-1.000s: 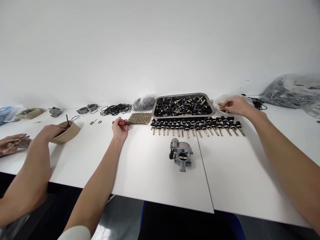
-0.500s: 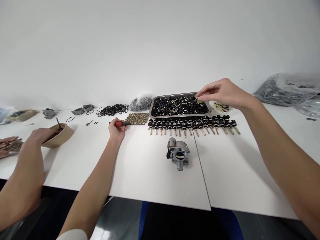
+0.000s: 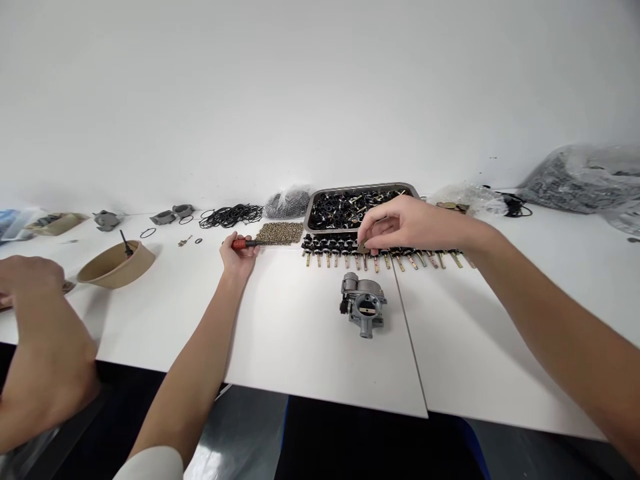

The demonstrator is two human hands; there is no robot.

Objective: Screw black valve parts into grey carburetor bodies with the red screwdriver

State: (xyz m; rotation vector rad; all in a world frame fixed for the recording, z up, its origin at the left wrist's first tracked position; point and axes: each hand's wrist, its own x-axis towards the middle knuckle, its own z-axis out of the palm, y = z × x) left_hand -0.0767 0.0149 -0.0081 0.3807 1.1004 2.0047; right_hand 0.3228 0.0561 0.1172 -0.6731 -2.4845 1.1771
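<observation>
Standing here, it looks like an early stage on this one: the carburetor body (image 3: 367, 287) sits upright by itself on the white table (image 3: 300, 320), throat facing the worker, with only a brass-coloured shaft visible across it. The small metal plate (image 3: 362, 247) isn't on it yet; the right hand (image 3: 403, 223) has that pinched between thumb and fingertips, just above the rows of black-and-gold parts (image 3: 325, 248). Those are lined up already, while plenty more lie jumbled in the metal tray (image 3: 307, 220) behind. Left hand (image 3: 237, 259) is curled around a red-handled screwdriver (image 3: 243, 244), apart from the body. Plain white wall (image 3: 320, 93) behind, bagged parts (image 3: 580, 180) far right, and a co-worker's hand (image 3: 30, 275) off left.
</observation>
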